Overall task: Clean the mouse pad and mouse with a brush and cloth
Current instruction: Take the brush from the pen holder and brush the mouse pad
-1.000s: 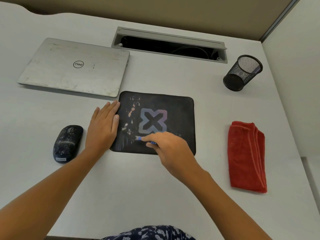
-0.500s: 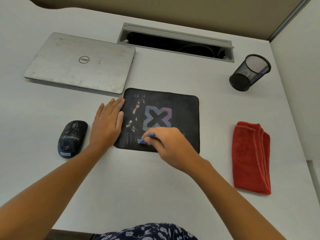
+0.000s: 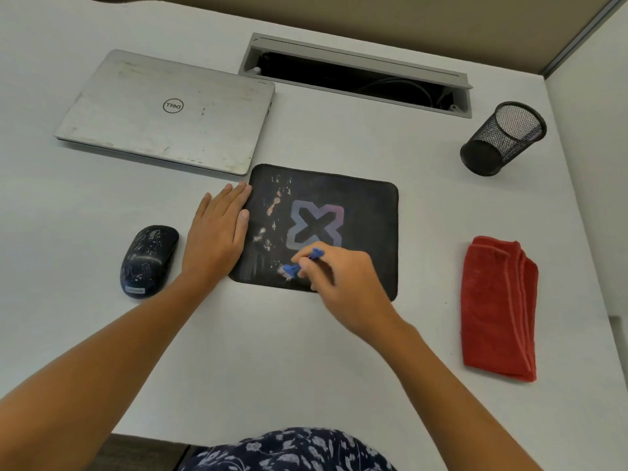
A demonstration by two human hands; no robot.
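Presently right hand pinches small blue brush, bristles on mouse pad beneath it; left hand lies flat, pinning pad's left edge. Pad judged thin, floppy, slide-prone: hold down there.

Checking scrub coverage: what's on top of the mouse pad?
On the mouse pad: pale stains left of its X logo, the left hand flat on its left edge, and the right hand holding a blue brush to it. The pad's near part under that hand is hidden.
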